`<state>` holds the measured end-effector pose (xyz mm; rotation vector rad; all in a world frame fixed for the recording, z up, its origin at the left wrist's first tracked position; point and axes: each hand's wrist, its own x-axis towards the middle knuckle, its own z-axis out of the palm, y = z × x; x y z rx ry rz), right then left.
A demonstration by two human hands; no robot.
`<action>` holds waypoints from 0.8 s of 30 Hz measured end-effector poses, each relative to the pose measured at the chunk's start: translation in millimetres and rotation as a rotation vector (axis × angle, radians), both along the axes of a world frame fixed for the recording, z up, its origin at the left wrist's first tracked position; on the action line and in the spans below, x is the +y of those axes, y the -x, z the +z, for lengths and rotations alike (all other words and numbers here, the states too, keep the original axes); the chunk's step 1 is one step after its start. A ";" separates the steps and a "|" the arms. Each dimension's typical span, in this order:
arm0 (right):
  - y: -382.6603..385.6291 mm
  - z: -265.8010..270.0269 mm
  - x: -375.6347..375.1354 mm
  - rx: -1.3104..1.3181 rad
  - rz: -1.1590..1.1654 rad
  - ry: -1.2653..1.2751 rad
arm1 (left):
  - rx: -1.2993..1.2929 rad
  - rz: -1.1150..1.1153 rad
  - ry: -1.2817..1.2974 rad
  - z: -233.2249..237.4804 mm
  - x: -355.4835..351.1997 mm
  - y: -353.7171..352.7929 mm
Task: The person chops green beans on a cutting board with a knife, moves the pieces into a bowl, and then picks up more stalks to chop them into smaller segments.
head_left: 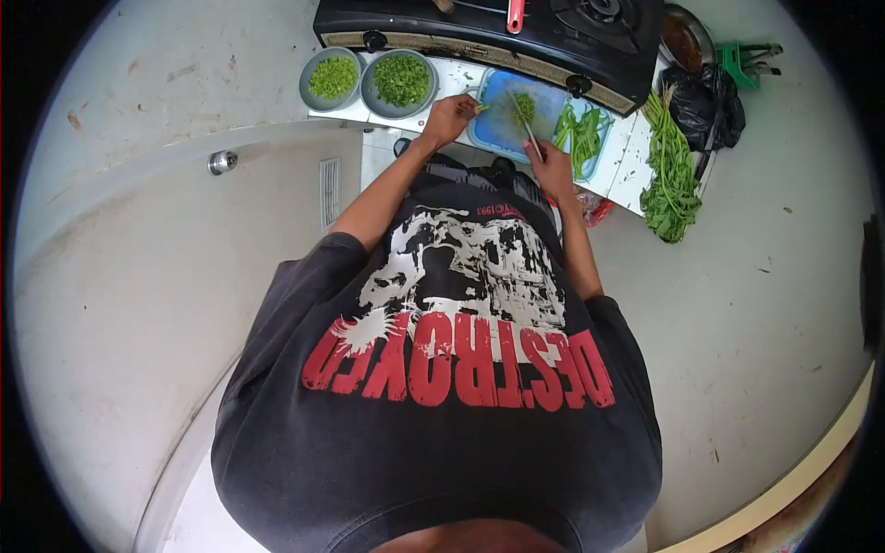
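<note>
1. Green bean stalk (481, 109): a short green length lying at the left edge of the blue cutting board (502, 129), its near end pinched in the left hand.
2. Left hand (449, 118): fingers curled closed around the end of the green bean stalk, resting at the board's left rim.
3. Right hand (551, 168): closed in a full grip around the handle of the knife, just below the board's near edge.
4. Knife (526, 127): thin blade slanting up and left from the right hand across the board, its tip near a small heap of chopped greens (524, 103).
5. Two metal bowls (333, 78), (400, 81): side by side left of the board, each filled with finely cut green pieces.
6. Blue tray (601, 147): touching the board's right side, holding several whole beans.
7. Bundle of long beans (671, 175): laid lengthwise on the white counter (627, 161), right of the tray.
8. Gas stove (489, 32): black, set behind the bowls and board.
9. Black plastic bag (708, 103): on the floor beside the counter's right end.
</note>
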<state>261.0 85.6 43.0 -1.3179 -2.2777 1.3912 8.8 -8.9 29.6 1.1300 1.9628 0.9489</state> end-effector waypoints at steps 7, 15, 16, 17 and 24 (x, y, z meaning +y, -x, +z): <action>0.2 5.3 1.9 0.004 0.141 0.047 | -0.133 0.190 0.073 4.8 11.8 -41.3; -18.8 9.1 15.5 -0.075 0.247 -0.004 | -0.142 0.300 0.074 -3.4 12.3 -67.6; -20.6 11.3 17.1 -0.084 0.260 -0.006 | -0.128 0.306 0.075 -8.0 13.0 -67.9; -22.4 13.5 18.5 -0.093 0.274 -0.007 | -0.090 0.294 0.067 -12.5 13.6 -67.5; -23.5 5.8 21.0 -0.111 0.262 -0.101 | 0.287 0.175 -0.056 -12.0 12.6 -66.1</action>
